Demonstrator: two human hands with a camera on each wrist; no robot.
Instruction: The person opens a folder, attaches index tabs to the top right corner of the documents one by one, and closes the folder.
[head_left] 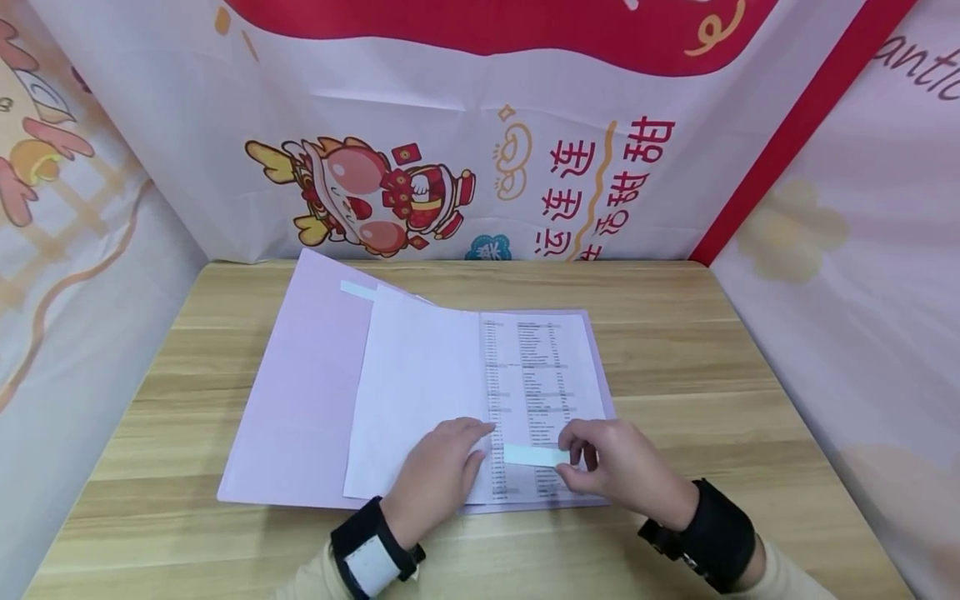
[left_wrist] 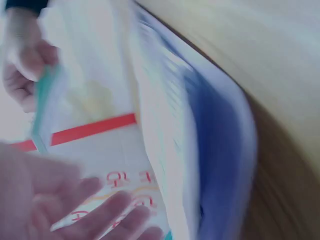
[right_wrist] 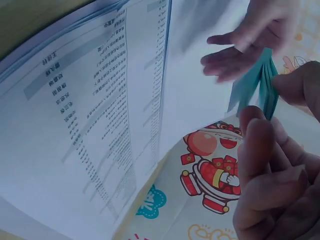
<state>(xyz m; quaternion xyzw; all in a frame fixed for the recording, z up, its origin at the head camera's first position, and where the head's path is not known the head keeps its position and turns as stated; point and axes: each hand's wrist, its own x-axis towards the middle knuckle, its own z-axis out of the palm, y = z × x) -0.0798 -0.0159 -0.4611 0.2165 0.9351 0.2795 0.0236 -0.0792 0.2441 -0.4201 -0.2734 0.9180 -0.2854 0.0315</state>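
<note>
On the wooden table (head_left: 675, 350) lies an open lilac folder (head_left: 300, 392) with printed sheets (head_left: 543, 367) over its right half. The left hand (head_left: 438, 475) rests flat, fingers straight, on the sheets' lower edge. The right hand (head_left: 618, 467) pinches a pale green strip (head_left: 534, 455), its long axis running left-right just above the page. Released askew, the strip would likely land crooked; the pages could slide underneath.

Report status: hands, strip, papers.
Left hand flat on the papers. Right hand pinches pale green strip over printed sheet. Nothing in the way.
</note>
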